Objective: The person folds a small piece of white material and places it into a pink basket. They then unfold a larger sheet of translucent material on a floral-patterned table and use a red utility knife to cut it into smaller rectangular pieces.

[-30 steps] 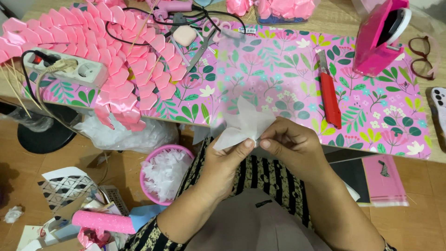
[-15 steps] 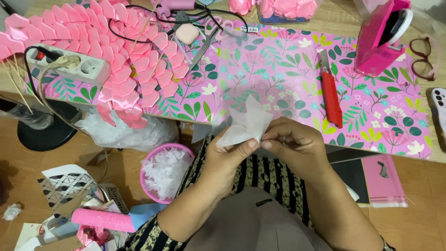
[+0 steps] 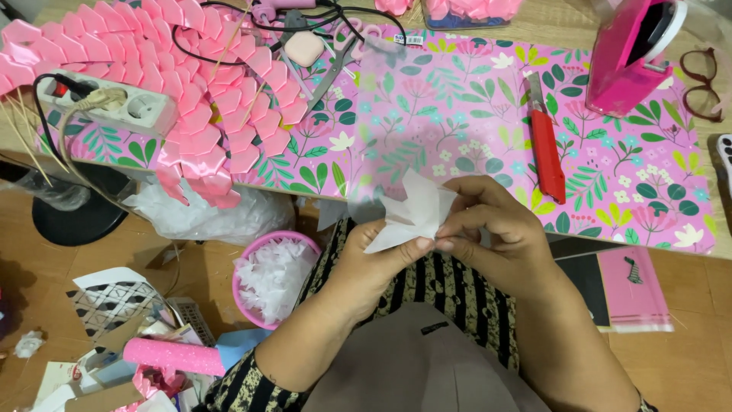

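Two hands' fingers [image 3: 427, 246] pinch white folded paper [image 3: 412, 217] before the floral table [image 3: 457, 114].

Light: bright, even, soft; source cannot tell.
Shadows: dark patch under table's [image 3: 488, 130] near edge, left side by lamp base [image 3: 76, 217]; faint elsewhere.
Glare: mild sheen on pink ribbon petals [image 3: 206, 114].
Blur: slight at white paper [image 3: 415, 217] betw. hands.
Distortion: wide-angle, table's far edge bowed.

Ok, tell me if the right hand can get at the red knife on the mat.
Probably yes: the red knife lies uncovered just beyond the right hand, but that hand is pinching the white paper.
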